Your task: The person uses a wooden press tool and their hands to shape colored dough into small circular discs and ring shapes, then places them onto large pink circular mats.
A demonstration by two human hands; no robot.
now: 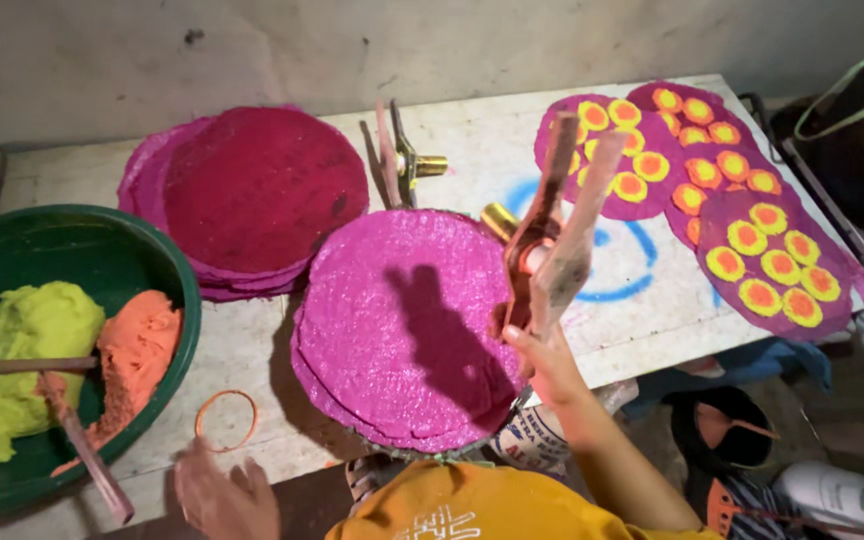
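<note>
One hand (pixel 544 362) (right) gripping tongs (pixel 555 228)

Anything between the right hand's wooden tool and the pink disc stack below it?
Nothing visible. The right hand holds the wooden tool raised over the stack of pink discs; only its shadow falls on the top disc.

Left hand (pixel 224 495) blurred, cut by bottom edge — green basin (pixel 177 270) cropped left.

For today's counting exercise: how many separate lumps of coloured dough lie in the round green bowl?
2. A yellow-green dough lump fills the left part of the round green bowl; an orange dough lump lies right of it. More may be hidden beyond the picture's left edge.
</note>
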